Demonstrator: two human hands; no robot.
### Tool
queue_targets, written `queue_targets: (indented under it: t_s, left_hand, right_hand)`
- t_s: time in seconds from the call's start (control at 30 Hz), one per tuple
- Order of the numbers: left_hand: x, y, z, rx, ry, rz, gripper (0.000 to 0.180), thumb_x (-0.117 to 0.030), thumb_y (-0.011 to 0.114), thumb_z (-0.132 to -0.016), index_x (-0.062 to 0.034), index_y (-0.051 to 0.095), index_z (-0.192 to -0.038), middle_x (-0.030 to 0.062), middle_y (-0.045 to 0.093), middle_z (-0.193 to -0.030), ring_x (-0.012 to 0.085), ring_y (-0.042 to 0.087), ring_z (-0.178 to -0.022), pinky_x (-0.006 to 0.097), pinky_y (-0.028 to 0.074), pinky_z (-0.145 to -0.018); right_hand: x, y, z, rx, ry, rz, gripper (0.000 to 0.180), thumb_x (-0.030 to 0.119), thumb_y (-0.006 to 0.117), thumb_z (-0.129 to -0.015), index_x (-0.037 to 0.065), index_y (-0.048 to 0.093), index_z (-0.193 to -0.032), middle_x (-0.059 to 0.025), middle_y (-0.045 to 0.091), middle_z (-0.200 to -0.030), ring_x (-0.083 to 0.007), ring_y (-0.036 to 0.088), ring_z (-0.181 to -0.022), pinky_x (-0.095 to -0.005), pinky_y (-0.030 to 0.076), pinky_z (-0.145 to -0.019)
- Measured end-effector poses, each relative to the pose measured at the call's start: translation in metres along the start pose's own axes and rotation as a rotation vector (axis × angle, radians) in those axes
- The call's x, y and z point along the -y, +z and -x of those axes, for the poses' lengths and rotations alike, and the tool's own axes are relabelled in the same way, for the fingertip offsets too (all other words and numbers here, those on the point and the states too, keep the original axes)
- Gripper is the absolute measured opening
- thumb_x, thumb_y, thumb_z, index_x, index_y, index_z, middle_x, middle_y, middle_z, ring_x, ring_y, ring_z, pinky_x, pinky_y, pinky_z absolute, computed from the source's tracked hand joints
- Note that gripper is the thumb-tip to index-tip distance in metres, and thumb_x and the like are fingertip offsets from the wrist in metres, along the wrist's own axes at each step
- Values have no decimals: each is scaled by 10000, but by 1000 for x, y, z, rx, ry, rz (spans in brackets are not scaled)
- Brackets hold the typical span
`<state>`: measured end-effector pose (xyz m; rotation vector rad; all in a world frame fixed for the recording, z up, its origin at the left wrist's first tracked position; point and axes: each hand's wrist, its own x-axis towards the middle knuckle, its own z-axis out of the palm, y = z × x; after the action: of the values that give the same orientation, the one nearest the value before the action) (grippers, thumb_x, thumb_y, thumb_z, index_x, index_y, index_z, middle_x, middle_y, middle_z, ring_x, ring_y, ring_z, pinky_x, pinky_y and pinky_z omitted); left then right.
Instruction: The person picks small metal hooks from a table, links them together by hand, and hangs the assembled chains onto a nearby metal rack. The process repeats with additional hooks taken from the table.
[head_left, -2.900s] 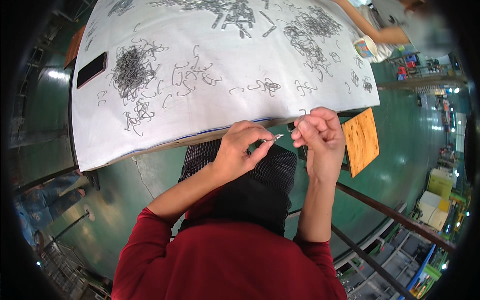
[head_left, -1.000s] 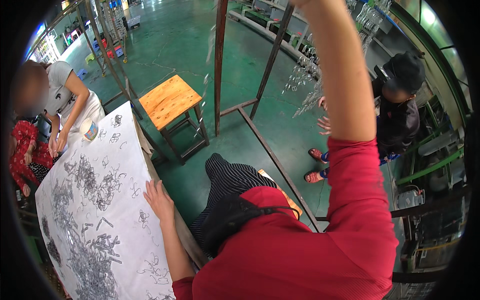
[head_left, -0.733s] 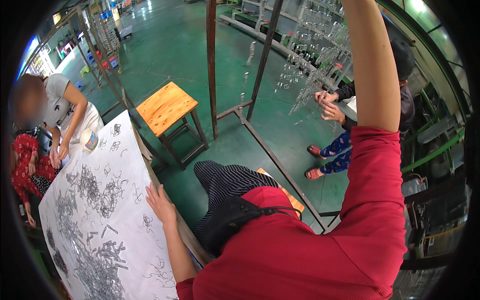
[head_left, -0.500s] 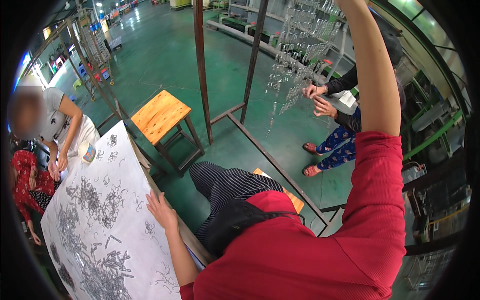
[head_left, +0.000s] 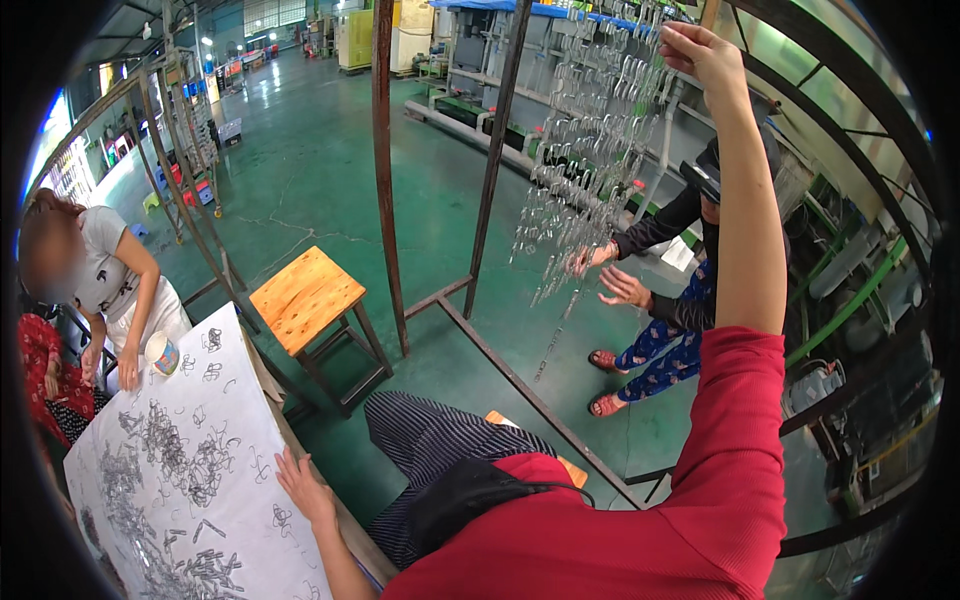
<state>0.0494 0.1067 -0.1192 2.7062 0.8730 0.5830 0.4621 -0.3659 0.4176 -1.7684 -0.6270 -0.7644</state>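
My right arm is raised high, and my right hand (head_left: 703,58) is at the upper right edge of a hanging cluster of shiny metal hooks (head_left: 600,130). Its fingers are pinched together; what is between them is too small to make out. Low on the left, my left hand (head_left: 305,487) lies open on the edge of a white-covered table (head_left: 245,380), fingers spread and holding nothing. Loose bent wire pieces (head_left: 185,450) are strewn over the table beyond it, with short metal clip-like pieces (head_left: 210,575) nearer me.
A co-worker's hands (head_left: 615,275) work at the lower end of the hooks. Another person (head_left: 130,280) stands at the table's far side beside a paper cup (head_left: 162,353). A wooden stool (head_left: 307,298) and a dark metal frame (head_left: 520,380) stand in front of me.
My view has tilted up, bringing my right hand and the top of the hooks into sight. The co-worker's hands have moved apart. My left hand stays on the table edge.
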Motion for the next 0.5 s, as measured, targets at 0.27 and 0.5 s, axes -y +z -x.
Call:
queue_targets:
  t_s: [0.27,0.5]
  left_hand:
    - [5,9,1,-33,19,-13,434,152,572,-631,-56,584,-1012,136,375,-1460,357,247,-1415,514,189,-1154]
    - [3,6,4,-25,26,-50,440,169,557,-622,-56,583,-998,137,379,-1458,358,242,-1419,513,191,-1152]
  right_hand:
    - [21,18,-28,-118,-154,-250,154,101,695,-852,-11,675,-956,-66,671,-784,-121,631,-668,-243,531,-617]
    - [9,29,-68,-192,-220,-181,180,104,729,-813,-5,675,-946,-67,669,-796,-117,622,-684,-256,512,-628]
